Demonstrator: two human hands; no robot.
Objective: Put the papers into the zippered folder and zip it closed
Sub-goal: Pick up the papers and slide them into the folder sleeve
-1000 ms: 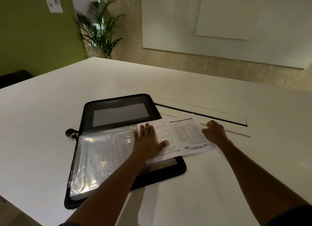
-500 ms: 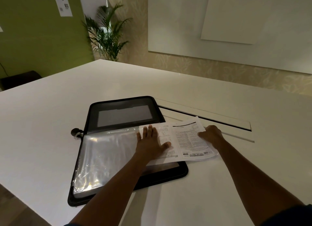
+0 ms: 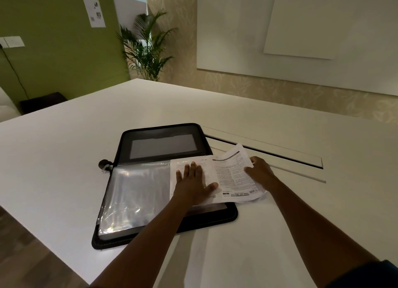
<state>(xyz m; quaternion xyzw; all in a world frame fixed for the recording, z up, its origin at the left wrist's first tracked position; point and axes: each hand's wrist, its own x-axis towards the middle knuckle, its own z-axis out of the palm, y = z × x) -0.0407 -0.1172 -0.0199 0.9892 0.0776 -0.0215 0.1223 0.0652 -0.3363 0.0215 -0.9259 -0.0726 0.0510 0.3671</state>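
Now the papers point(image 3: 234, 175) are being slid into the clear sleeve point(image 3: 137, 190) of the open zippered folder point(image 3: 163, 145), near the surface point(image 3: 64, 158) middle. The left hand point(image 3: 193, 184) is pressing flat with spread fingers point(image 3: 185, 171); the right hand point(image 3: 261, 172) is gripping the papers' right edge. The sheets should be kept square and fed slowly.

Materials rundown from my head cam, mostly matt stuff with one shiny bit

The zippered folder point(image 3: 215, 220) looks like black matt fabric with a stitched edge, and I can see a clear plastic sleeve point(image 3: 137, 193) inside it that's glossy and crinkly, catching the light. The papers point(image 3: 234, 175) are plain white printed sheets, slightly curled. The table point(image 3: 64, 158) is smooth, matt and off-white. Near its left edge the floor point(image 3: 32, 255) looks like wood.
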